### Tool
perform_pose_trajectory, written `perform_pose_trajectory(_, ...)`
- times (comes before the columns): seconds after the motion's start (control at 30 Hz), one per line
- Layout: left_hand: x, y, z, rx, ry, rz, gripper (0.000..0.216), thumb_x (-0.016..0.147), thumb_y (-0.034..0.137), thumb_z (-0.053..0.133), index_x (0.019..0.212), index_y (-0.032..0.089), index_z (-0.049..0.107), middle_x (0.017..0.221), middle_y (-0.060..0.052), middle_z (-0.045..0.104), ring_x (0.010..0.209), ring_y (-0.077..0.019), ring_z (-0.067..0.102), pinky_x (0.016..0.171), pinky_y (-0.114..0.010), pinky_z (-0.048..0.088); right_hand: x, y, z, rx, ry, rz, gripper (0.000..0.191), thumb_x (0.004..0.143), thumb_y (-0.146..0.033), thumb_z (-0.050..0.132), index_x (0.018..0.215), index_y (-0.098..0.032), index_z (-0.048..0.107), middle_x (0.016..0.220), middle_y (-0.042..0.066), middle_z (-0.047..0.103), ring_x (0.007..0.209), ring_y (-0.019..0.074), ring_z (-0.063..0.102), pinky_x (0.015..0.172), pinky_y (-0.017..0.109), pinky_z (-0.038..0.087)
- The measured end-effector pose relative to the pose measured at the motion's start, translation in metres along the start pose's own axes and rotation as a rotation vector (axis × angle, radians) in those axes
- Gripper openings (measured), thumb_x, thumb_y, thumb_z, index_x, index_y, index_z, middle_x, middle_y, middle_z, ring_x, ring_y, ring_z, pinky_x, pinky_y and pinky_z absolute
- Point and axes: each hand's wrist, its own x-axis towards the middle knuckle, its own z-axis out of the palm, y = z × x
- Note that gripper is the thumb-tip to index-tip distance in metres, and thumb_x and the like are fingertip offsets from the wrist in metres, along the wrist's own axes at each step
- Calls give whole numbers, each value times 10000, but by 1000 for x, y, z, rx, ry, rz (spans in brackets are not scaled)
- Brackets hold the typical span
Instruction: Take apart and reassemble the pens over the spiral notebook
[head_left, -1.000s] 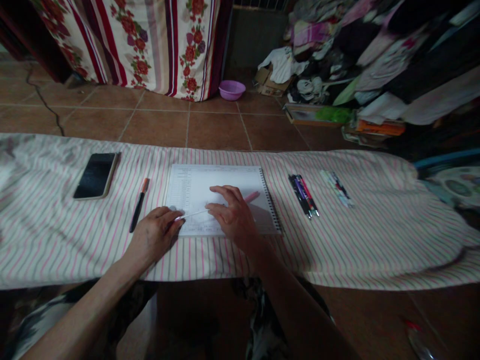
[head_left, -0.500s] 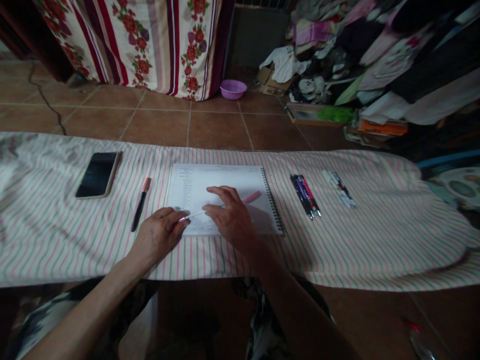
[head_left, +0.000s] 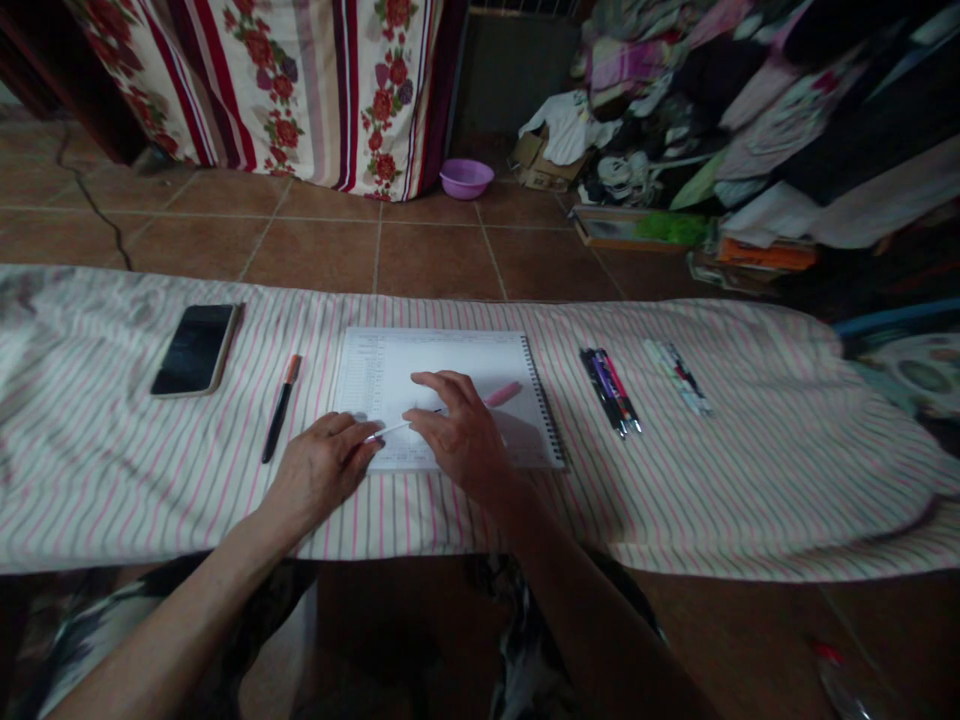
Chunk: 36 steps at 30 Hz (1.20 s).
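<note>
A spiral notebook lies open on a pink-striped cloth-covered board. Across its page lies a white pen with a pink cap. My right hand rests over the pen's middle, fingers curled on it. My left hand sits at the notebook's lower left corner and pinches the pen's white tip end. Both hands hold the same pen.
A dark phone lies at the left, with a black pen with an orange cap beside it. Several pens and another pen bundle lie to the right. Beyond are tiled floor, a purple bowl and heaped clothes.
The hands have drawn slightly closer together on the pen; my left hand has edged right. Nothing else on the cloth has moved.
</note>
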Motion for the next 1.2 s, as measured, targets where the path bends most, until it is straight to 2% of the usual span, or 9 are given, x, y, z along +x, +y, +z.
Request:
perform_pose_trajectory(0.27, 2, 1, -2, 5, 15, -24, 249, 852, 308, 490, 1005, 154, 612, 779, -65, 661, 731, -187, 609, 640, -292, 495, 0, 1, -4, -11, 21, -14, 173, 833, -172, 530, 837, -192, 701, 1204, 95, 526, 1104, 235, 408, 922, 411, 429)
perform_pose_trajectory(0.4, 4, 2, -4, 21, 14, -81, 205, 845, 329, 499, 918, 168, 605, 721, -45, 647, 682, -173, 608, 589, -266, 479, 0, 1, -5, -2, 27, -18, 178, 838, -181, 523, 838, -206, 699, 1207, 86, 528, 1105, 236, 412, 915, 429, 430)
perform_pose_trajectory(0.53, 6, 4, -4, -10, 37, -19, 193, 849, 308, 490, 850, 159, 614, 724, -60, 655, 693, -182, 608, 603, -281, 482, 0, -1, -6, 0, 21, -27, 166, 836, -186, 531, 833, -198, 697, 1214, 94, 525, 1113, 237, 409, 928, 423, 420)
perform_pose_trajectory(1.0, 5, 4, -1, 10, 20, 10, 229, 854, 304, 488, 920, 145, 639, 794, -83, 665, 736, -193, 607, 644, -306, 498, -1, -4, -8, -28, -12, -27, 150, 833, -194, 540, 809, -196, 688, 1213, 87, 523, 1120, 239, 404, 940, 422, 417)
perform_pose_trajectory(1.2, 6, 7, -1, 24, 1, 40, 223, 869, 295, 459, 902, 161, 634, 734, -60, 643, 693, -171, 583, 623, -285, 476, -2, -12, -4, -13, -51, -52, 168, 846, -191, 519, 806, -183, 682, 1226, 99, 519, 1130, 243, 400, 934, 428, 418)
